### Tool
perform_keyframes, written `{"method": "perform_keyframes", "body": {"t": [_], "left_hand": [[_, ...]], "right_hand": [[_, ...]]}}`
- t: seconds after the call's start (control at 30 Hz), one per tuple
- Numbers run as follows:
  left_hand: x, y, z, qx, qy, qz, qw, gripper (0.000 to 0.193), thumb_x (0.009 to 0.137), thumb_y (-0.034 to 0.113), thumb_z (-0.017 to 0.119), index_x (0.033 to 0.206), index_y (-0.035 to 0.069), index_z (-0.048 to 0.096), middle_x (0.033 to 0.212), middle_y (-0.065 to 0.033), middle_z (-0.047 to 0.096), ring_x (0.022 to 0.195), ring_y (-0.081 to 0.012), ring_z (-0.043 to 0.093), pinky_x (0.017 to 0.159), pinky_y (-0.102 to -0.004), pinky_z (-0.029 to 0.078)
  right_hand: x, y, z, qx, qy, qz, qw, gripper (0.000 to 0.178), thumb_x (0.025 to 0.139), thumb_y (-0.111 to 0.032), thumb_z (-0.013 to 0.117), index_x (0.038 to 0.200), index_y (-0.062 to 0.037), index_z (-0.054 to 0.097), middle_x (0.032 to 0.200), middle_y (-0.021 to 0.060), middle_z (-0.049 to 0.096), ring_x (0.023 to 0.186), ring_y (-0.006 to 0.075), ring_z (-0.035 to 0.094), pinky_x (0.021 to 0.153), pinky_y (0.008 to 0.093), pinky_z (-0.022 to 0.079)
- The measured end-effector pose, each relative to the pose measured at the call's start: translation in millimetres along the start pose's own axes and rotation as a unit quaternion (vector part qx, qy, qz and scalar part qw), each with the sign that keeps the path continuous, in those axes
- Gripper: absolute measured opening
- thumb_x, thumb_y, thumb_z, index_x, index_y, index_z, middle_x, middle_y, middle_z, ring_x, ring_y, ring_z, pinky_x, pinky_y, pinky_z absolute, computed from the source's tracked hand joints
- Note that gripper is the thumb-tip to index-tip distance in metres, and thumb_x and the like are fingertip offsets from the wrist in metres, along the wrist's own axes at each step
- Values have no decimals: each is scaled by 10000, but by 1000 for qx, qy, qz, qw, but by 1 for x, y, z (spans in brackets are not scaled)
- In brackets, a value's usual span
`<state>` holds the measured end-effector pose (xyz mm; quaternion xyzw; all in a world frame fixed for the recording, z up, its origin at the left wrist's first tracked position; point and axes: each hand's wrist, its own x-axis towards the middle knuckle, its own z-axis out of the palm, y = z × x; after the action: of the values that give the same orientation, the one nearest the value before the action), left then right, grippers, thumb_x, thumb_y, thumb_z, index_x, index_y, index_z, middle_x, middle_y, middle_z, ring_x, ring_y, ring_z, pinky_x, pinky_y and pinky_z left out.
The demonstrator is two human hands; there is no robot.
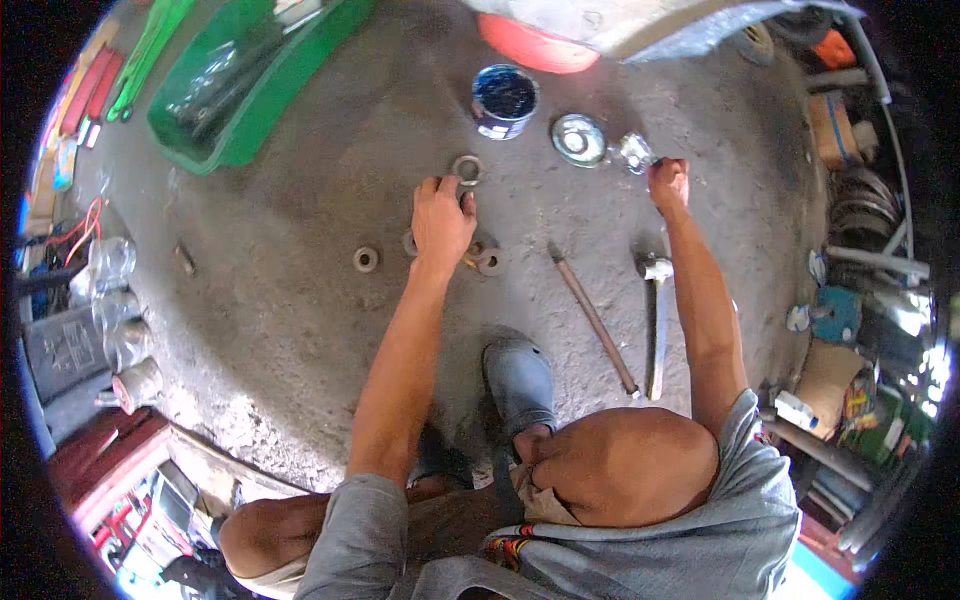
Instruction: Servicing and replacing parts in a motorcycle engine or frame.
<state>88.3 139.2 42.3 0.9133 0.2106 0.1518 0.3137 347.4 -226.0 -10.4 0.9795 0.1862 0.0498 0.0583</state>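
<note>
The left forearm is stretched forward from the lower edge, with the left hand point(443, 225) turned palm down above the floor point(270, 300). The right arm is extended farther out to the side, bent at the elbow, and the right hand point(671, 186) is held with its fingers curled inward.

The floor is rough, grey-brown and dusty. An open can point(505, 103) of dark, glossy paste is placed ahead, with a round silvery lid point(578, 140) laid beside it. A hammer point(656, 325) and a brown rod point(597, 325) are set down between the right forearm and a grey clog point(520, 380). At the upper left a green plastic trough point(290, 85) is seen; along the right edge, parts and pipes are piled.

By the left hand's fingertips a metal ring point(467, 168) is lying; the thumb is held apart from the fingers, and whether the ring is gripped cannot be made out. More rings point(366, 260) are scattered nearby. The right hand is brought close beside crumpled shiny wrapping point(634, 153); whether it is pinched is hidden by the fingers.
</note>
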Motion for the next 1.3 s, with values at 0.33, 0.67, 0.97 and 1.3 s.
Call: {"method": "perform_keyframes", "body": {"t": [0.33,0.67,0.97,1.3], "left_hand": [[-35,39,22,-77,-51,69,993,296,830,202,707,1062,28,646,1014,-208,618,985,-404,592,858,-480,477],[-57,32,2,-106,-37,-5,994,301,849,196,694,1064,-12,656,973,-204,648,899,-377,639,798,-433,512],[-62,-10,-17,-88,-16,-88,992,311,855,194,699,1057,-39,659,928,-209,654,851,-372,651,774,-428,514],[-30,-16,-40,-73,37,-108,991,306,853,239,715,1007,-22,675,937,-218,684,893,-371,667,793,-438,518]], "right_hand": [[0,-53,-43,152,-46,105,982,310,879,-211,581,1140,-55,641,1233,204,599,1042,390,633,911,475,518],[7,-162,-62,90,-86,-42,991,507,883,-398,637,1268,-73,582,1278,156,595,1212,353,529,1018,512,428],[3,-96,-50,152,-37,124,980,448,847,-263,618,1255,-81,591,1254,174,613,1170,347,571,1005,460,452],[-25,-20,-8,106,-75,41,991,359,839,-242,655,1162,-89,641,1238,162,607,1140,387,577,938,477,500]]}}
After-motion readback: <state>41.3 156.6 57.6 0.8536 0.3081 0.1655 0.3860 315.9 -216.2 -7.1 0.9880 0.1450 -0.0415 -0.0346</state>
